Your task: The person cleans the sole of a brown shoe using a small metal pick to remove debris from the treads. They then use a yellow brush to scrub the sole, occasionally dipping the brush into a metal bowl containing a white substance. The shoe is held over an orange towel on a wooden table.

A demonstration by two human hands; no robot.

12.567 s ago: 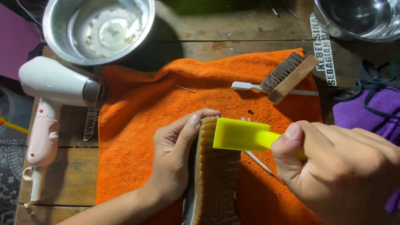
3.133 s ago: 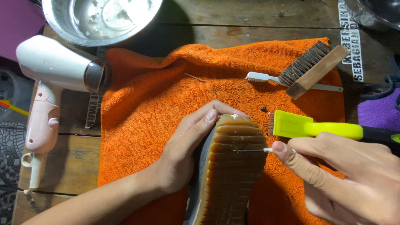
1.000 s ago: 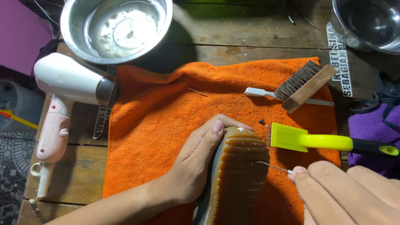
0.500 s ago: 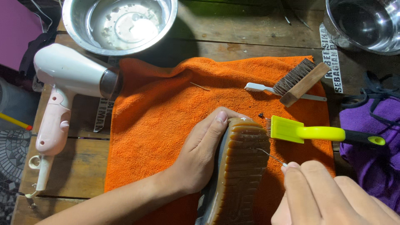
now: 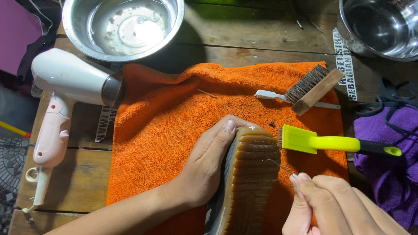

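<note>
Now right hand (image 5: 335, 204) fingers pinch a thin metal pick (image 5: 278, 166), tip back on the brown ribbed rubber sole (image 5: 250, 174); left hand (image 5: 209, 167) clamps the shoe. Yellow plastic brush (image 5: 322, 142) lies released on orange towel (image 5: 174, 130).

Yellow brush (image 5: 322, 141) beside shoe sole (image 5: 252, 174)

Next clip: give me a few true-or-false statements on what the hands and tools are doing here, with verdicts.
1. The left hand holds the upturned shoe on the orange towel. True.
2. The right hand holds the yellow brush. False: it pinches a thin metal pick; the brush lies on the towel.
3. The hair dryer lies left of the towel. True.
4. The wooden brush sits inside a steel bowl. False: it rests on the towel.
</note>
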